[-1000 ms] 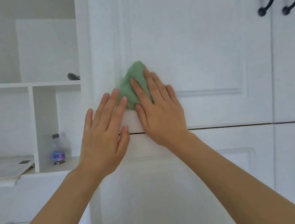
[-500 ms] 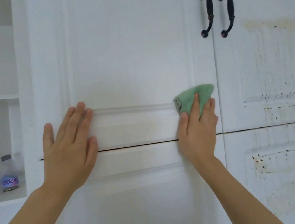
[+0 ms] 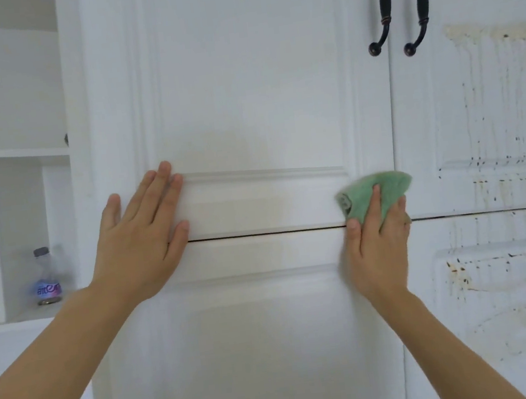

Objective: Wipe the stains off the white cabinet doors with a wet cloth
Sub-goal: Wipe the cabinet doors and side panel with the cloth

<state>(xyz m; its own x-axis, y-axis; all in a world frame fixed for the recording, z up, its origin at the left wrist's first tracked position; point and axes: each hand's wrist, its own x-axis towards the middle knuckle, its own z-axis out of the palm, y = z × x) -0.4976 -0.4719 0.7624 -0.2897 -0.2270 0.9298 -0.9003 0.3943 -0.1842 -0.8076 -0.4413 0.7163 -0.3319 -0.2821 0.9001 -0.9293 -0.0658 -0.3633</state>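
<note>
Your right hand (image 3: 378, 242) presses a folded green cloth (image 3: 375, 191) flat against the right edge of the left white panelled cabinet door (image 3: 242, 87), just above the dark horizontal gap between upper and lower doors. The fingers lie spread over the cloth, pinning it to the surface, not closed around it. Your left hand (image 3: 142, 242) is open and empty, palm flat on the same door's left side, apparently bracing.

Progress, as judged: the left upper door looks largely clean, with only a faint yellowish haze across its lower band. The lower left door (image 3: 255, 347) shows no obvious marks. The right upper door (image 3: 490, 107) remains heavily soiled: a yellow-brown smear near the top, drip trails below it, and dark specks along the panel moulding. The lower right door (image 3: 503, 303) carries similar specks and a looping smear. Roughly half the visible work is left.

Limits of view: the right doors are cut off at the frame edge, so their full staining cannot be assessed. Whether the cloth is wet cannot be told. The two black curved metal handles (image 3: 397, 11) look unsoiled. A clear plastic bottle (image 3: 46, 276) stands in the open white shelf unit (image 3: 13, 152) to the left, blurred.
</note>
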